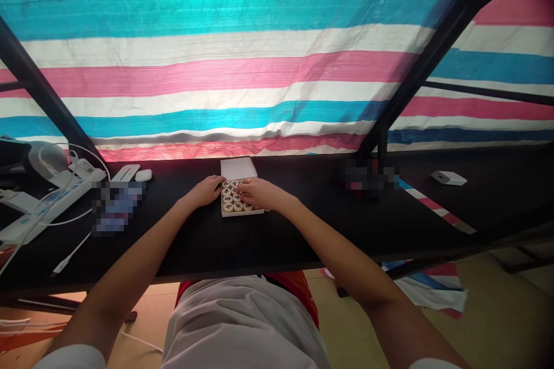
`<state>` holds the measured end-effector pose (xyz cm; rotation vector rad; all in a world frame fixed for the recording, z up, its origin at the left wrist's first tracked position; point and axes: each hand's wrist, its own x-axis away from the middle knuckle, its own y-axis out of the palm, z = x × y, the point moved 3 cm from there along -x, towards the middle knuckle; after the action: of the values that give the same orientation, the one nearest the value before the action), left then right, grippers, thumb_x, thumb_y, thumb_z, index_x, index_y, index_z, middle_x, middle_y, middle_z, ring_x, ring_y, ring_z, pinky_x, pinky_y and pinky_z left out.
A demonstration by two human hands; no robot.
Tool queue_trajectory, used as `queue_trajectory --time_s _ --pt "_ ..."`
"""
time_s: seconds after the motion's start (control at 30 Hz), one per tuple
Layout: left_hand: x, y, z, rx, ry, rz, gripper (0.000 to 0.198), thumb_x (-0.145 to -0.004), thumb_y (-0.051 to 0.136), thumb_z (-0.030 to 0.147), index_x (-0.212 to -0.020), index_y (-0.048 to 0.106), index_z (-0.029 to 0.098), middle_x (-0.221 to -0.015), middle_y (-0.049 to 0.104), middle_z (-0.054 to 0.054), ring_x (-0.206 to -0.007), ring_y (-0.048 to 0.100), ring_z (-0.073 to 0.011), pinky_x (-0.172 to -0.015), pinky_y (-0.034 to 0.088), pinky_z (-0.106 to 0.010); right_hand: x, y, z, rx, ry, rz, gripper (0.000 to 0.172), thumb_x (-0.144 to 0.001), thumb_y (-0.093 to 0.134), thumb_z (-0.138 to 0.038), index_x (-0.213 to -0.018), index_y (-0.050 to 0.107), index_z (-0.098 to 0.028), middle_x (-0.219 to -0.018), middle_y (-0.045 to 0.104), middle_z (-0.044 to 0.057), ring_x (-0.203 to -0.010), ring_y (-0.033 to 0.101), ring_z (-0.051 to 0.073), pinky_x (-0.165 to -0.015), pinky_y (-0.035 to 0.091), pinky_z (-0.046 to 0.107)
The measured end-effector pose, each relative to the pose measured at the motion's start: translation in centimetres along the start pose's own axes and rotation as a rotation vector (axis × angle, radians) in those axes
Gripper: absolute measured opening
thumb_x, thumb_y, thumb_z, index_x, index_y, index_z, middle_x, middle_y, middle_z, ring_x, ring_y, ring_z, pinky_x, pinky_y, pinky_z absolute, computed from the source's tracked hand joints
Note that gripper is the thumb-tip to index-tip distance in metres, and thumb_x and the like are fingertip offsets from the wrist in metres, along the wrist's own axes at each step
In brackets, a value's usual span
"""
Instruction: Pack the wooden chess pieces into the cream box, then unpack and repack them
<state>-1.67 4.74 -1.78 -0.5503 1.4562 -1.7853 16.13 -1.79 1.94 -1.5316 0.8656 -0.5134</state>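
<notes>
A small white box (243,214) of round Chinese chess pieces (228,199) lies on the black table, its lid (238,168) folded back away from me. The pieces are pale with dark characters and sit in rows. At the box's upper left edge, my left hand (210,189) grips the side with bent fingers. My right hand (258,192) reaches over the box's right part, its fingers pinched together on a piece among the others. It covers several pieces on that side, and its fingertips are partly hidden.
Left on the black table (194,253) are a white power strip (56,196), cables, a white earbud case (143,175) and a blurred-out phone-like item (118,209). To the right are a blurred dark object (359,177), a striped strip (437,207) and a white adapter (449,177). Striped sheeting (216,81) hangs behind.
</notes>
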Motion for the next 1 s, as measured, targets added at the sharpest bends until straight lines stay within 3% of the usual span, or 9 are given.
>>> queue_trajectory --time_s 0.33,0.6,1.0 --pt "-0.2 0.3 -0.4 -0.003 -0.012 0.001 0.039 -0.087 0.039 0.027 -0.123 0.051 0.019 -0.122 0.057 -0.010 -0.114 0.052 -0.0251 -0.098 0.042 -0.038 1.2 0.8 2.2 0.004 0.132 0.253 0.025 -0.088 0.055 -0.032 -0.104 0.067 -0.017 -0.105 0.062 0.011 -0.095 0.054 0.022 -0.086 0.041 0.032" --pt "-0.2 0.2 -0.4 0.003 -0.003 0.001 0.039 -0.087 0.039 0.027 -0.122 0.051 0.019 -0.123 0.057 -0.011 -0.115 0.051 -0.0256 -0.099 0.041 -0.039 0.6 2.0 2.6 -0.081 0.254 0.209 0.024 -0.089 0.053 -0.033 -0.102 0.067 -0.018 -0.087 0.067 0.007 -0.086 0.057 0.020 -0.075 0.042 0.027" --pt "-0.1 0.1 -0.2 -0.004 -0.017 -0.009 0.039 -0.086 0.038 0.027 -0.121 0.052 0.018 -0.121 0.057 -0.011 -0.113 0.053 -0.0260 -0.096 0.043 -0.037 0.5 2.0 4.0 -0.104 0.158 0.241 0.032 -0.083 0.048 -0.008 -0.103 0.070 -0.019 -0.104 0.068 0.006 -0.094 0.056 0.019 -0.087 0.043 0.028"
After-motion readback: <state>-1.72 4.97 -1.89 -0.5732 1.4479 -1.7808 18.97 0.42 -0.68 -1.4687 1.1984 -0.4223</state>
